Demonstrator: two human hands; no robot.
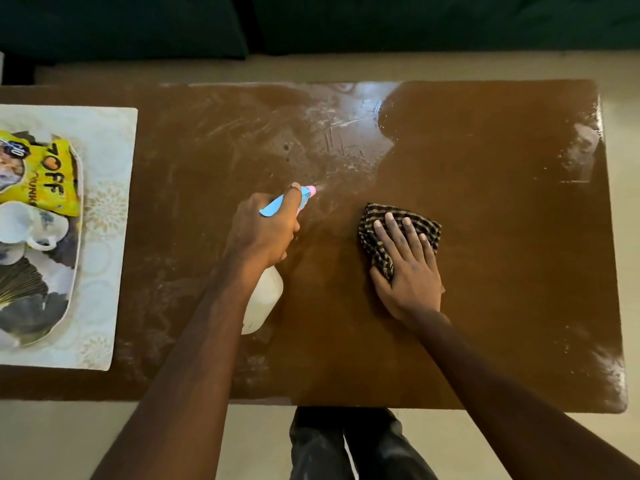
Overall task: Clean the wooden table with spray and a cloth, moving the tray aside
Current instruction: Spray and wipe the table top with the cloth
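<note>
Head view, left hand [263,233]: wrapped tight round the spray bottle [265,299], nozzle aimed at the dull middle of the bench [502,271].
Right hand [408,271]: spread flat, pinning the checked cloth [377,237], ready to wipe.
Tray [74,237]: parked far left on a mat [107,140], clear of the spray.
Writing: yellow packet [45,178] shows "OFF".

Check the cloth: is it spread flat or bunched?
Bunched: the checked cloth lies crumpled under the right hand, pressed on the table.

Glossy wood table [485,271] (wet sheen), woven checked cloth [377,233], plastic spray btl [265,299].
</note>
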